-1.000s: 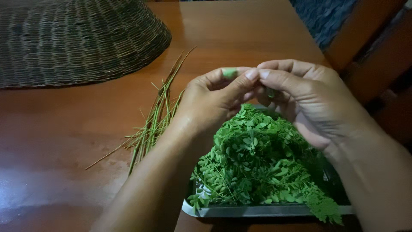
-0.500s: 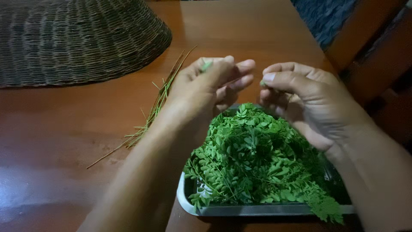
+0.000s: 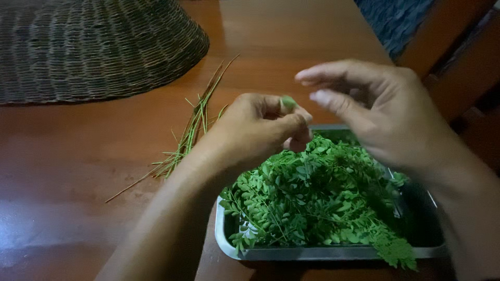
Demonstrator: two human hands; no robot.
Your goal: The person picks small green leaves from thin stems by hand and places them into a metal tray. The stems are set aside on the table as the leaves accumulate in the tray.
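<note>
1. Two hands are ours, both raised over the far end of the tray. Our left hand point(image 3: 263, 127) is curled nearly closed, and a small green leaf bit point(image 3: 288, 102) shows pinched at the tip of its thumb and forefinger.
2. Our right hand point(image 3: 383, 112) hangs just beyond and to the right, a little higher, with its fingers point(image 3: 333, 101) loosely spread and pointing left toward the left thumb. We see nothing between them, so we read it as empty, though motion blur softens the fingertips.
3. The gap between the hands is small: the pinched bit lies just left of the right fingertips, and the left hand is the nearer one to it, being already on it.
4. Directly under both hands sits the heap of small-leaved green sprigs point(image 3: 312, 203), filling the left and middle of the metal tray point(image 3: 312, 254); the tray's right end is dark and mostly bare. Its long side runs left to right across our view.
5. Left of the left hand, close by on the wooden table point(image 3: 78, 171), lies a loose bundle of stripped stalks point(image 3: 190, 135), their long axis running from near-left up toward far-right.
6. Farther off at top left rests a woven basket point(image 3: 94, 47), dome side up.
7. We see no packages, labels or signs.
</note>
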